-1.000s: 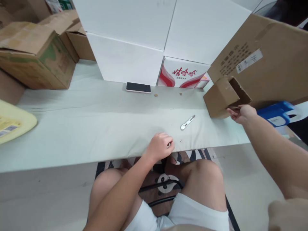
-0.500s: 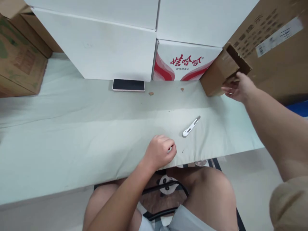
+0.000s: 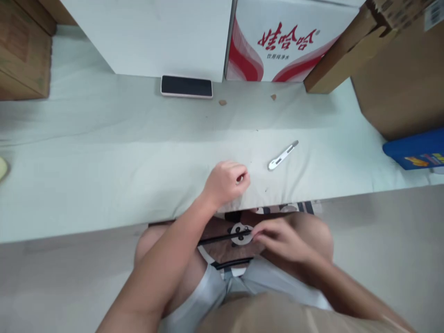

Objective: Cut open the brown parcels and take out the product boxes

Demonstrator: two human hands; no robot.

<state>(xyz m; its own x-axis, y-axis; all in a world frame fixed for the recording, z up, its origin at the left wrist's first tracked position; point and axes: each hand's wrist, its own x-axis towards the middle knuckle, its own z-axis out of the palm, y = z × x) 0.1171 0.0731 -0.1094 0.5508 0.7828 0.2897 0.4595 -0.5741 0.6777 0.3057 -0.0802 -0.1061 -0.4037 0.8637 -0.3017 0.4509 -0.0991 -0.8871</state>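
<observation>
Half at rest, by the look of it: probably a loose, waiting step, with no clear contact on the things lying across the cloth-covered table (image 3: 121, 171). Judging by reach alone, would call for uncurling the left hand (image 3: 227, 181) and shifting right and slightly far to meet the white cutter (image 3: 282, 157), or for lifting the right hand (image 3: 281, 238) over the near edge. Lying flat and apart from both: the white cutter, slanted, narrow dark end far right, broad white end near left. On the left hand: held at the near edge, back upward, fingers curled into a loose fist around a small gap; cannot tell if holding anything there. On the right hand: held nearer and lower, beside the right knee (image 3: 314, 229), forearm angled in from the near right, fingers drawn narrow toward the thumb and pointing left; too blurred to tell if pinching anything. Farther off: a brown scrap (image 3: 222, 102), a phone (image 3: 186, 87) and a white-and-red box (image 3: 287, 58).
</observation>
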